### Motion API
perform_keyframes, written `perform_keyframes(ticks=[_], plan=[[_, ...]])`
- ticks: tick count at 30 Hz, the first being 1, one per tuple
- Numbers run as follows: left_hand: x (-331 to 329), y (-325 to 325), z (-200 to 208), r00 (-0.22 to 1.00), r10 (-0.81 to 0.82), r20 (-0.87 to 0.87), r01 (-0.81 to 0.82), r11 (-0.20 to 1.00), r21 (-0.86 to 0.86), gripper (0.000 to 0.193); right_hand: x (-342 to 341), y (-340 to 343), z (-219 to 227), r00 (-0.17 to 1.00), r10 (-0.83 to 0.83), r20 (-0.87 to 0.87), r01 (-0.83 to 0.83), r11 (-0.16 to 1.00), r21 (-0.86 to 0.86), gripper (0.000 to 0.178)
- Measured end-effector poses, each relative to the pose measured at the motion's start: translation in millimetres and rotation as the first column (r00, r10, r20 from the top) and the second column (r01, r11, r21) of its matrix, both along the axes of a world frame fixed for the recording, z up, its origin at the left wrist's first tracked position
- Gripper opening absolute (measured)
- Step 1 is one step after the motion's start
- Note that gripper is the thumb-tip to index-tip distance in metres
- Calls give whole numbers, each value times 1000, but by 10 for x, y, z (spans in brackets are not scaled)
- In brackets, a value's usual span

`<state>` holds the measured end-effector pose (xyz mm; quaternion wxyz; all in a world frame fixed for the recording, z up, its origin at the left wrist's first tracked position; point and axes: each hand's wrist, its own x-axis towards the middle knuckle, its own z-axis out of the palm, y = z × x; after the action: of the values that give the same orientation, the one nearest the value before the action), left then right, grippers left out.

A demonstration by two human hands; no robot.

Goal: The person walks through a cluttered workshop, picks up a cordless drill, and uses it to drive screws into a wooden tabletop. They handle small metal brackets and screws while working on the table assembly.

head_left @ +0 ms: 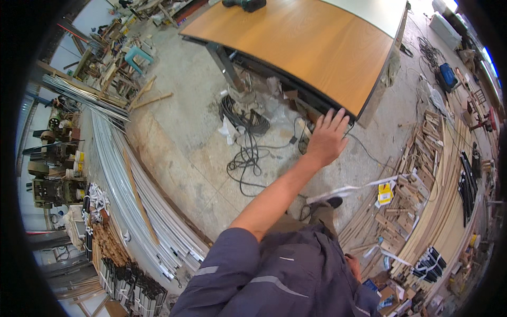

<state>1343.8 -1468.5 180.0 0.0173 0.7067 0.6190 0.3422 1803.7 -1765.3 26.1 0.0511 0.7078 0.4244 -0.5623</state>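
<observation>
My left hand (328, 138) reaches forward and rests on the near corner of a wood-grain table (301, 45). Its fingers are stretched and slightly apart across the dark edge, with nothing seen in them; the thumb points right. Low beside my body hangs my right hand (353, 267), mostly covered by my dark jacket, so its fingers cannot be made out. At the table's far side lies a dark power tool (247, 4), cut off by the top of the view.
Tangled black cable (248, 153) lies on the concrete floor before the table. Bundled metal bars (132, 179) run along the left, beyond them a teal stool (138, 58). On the right are wood offcuts (401, 211), a yellow box (385, 194) and a blue machine (448, 75).
</observation>
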Motion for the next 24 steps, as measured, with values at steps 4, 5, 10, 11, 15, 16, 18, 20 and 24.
perform_keyframes(ticks=[4,5,10,11,15,16,18,20,24], plan=[[-375,-1348,-1093,858,162,488,165,812,-560,45,127,-283,-478,999,34,37,-37,997,74,45],[-468,-1712,-1602,851,138,506,258,731,-632,43,376,-256,-718,999,20,29,-23,994,103,46],[-1529,-6212,-3341,804,574,-154,-240,77,-968,58,-1119,541,-107,964,258,-59,-263,960,-93,42],[-1349,-5816,-3354,812,584,3,24,-28,-999,57,-904,832,182,988,147,39,-147,989,-12,42],[-1299,-7238,-2754,400,917,4,-64,33,-997,54,-1602,1360,37,987,155,-28,-156,987,-32,41],[-1192,-7627,-2601,231,971,-65,-104,-42,-994,63,-1871,1427,-98,974,226,-32,-227,973,-36,41],[-814,-7529,-2406,-63,978,-200,60,-197,-979,65,-2268,1591,-247,954,299,-6,-297,950,93,41],[-498,-7304,-2329,-68,983,-173,76,-168,-983,61,-2727,1722,-356,889,459,-4,-457,887,70,46],[-245,-6662,-2473,262,965,-12,-52,2,-999,54,-3677,1544,-343,583,810,68,-799,557,227,45]])
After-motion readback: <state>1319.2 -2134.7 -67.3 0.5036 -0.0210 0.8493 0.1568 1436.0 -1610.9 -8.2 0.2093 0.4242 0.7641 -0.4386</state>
